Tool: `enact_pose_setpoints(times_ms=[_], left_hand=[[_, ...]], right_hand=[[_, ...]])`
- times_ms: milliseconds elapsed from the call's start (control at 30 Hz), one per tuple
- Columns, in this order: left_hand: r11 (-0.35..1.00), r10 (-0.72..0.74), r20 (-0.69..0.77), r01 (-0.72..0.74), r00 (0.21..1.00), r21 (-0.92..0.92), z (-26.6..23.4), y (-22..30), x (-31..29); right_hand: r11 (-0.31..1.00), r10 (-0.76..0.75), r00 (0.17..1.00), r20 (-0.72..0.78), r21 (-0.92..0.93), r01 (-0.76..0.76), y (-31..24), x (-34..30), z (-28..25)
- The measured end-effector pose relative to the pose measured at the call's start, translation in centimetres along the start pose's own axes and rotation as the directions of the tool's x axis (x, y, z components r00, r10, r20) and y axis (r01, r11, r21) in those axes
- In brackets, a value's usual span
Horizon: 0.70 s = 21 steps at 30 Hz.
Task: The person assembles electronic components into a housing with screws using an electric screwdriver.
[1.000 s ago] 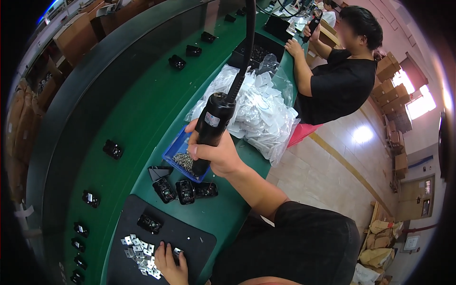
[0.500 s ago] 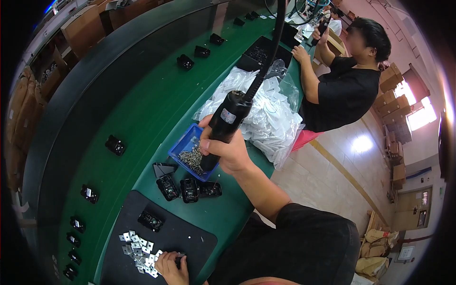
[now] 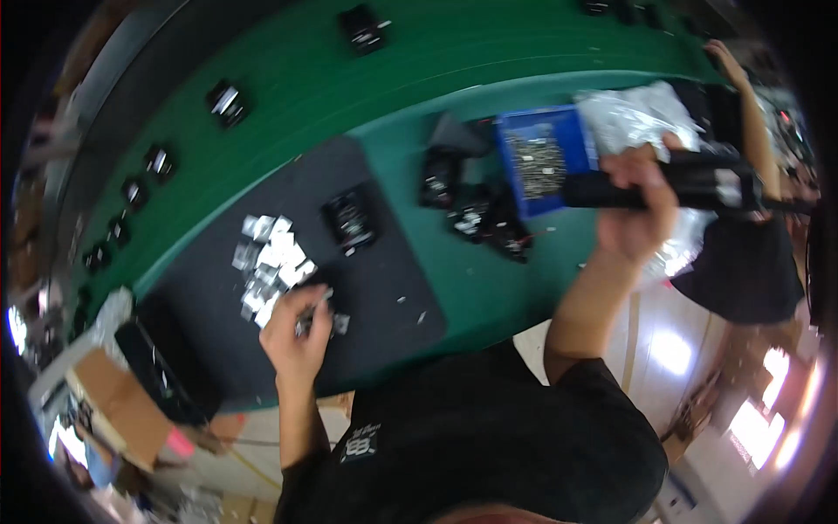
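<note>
My right hand (image 3: 642,201) is wrapped around a black electric screwdriver (image 3: 711,185), which lies almost level with its narrow end pointing left, by the blue bin (image 3: 576,135). Small screws (image 3: 539,166) fill part of that bin. On the black mat (image 3: 384,306), my left hand (image 3: 297,341) is closed in a pinch beside a pile of small silver square plates (image 3: 272,266). Something dark shows partly within its fingers, too blurred to name. Beyond that hand sits a black housing with inner parts (image 3: 349,218). More black housings (image 3: 471,214) stand left of the bin.
A green conveyor belt (image 3: 288,105) carries several black housings along the far side. Plastic bags of white pieces (image 3: 642,113) lie beyond the screwdriver. At the right is a co-worker's arm (image 3: 755,131). A cardboard box (image 3: 122,397) stands lower left.
The view has turned and shifted toward the mat, and is blurred. The screwdriver has gone from upright over the screws to nearly level. My left hand stays by the plates.
</note>
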<state>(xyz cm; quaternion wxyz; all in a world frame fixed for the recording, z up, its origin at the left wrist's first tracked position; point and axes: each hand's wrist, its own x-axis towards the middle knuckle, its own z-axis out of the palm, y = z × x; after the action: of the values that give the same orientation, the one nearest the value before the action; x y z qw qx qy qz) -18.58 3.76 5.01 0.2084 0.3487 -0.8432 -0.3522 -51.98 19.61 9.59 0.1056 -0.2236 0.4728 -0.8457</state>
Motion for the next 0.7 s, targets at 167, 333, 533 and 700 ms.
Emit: enact_pose_setpoints(times_ms=[167,333,533,700], left_hand=[[0.988,-0.099,-0.158,0.078,0.982,-0.135,-0.4,-0.9,1.5],[0.983,-0.107,-0.135,0.084,0.985,-0.165,0.4,0.4,3.4],[0.993,0.088,-0.131,-0.077,0.987,0.087,2.7,0.5,6.0],[0.985,0.103,-0.132,-0.083,0.986,0.149,4.0,-0.2,6.7]], right_hand=[[0.997,0.045,0.995,0.088,0.053,-0.050,0.3,-0.3,0.2],[0.977,0.037,0.979,0.198,0.199,-0.077,-0.7,-0.9,0.6],[0.954,-0.005,0.944,0.330,0.284,-0.094,-0.6,-1.0,1.9],[0.940,0.015,0.941,0.337,0.317,-0.129,0.0,-0.8,2.9]])
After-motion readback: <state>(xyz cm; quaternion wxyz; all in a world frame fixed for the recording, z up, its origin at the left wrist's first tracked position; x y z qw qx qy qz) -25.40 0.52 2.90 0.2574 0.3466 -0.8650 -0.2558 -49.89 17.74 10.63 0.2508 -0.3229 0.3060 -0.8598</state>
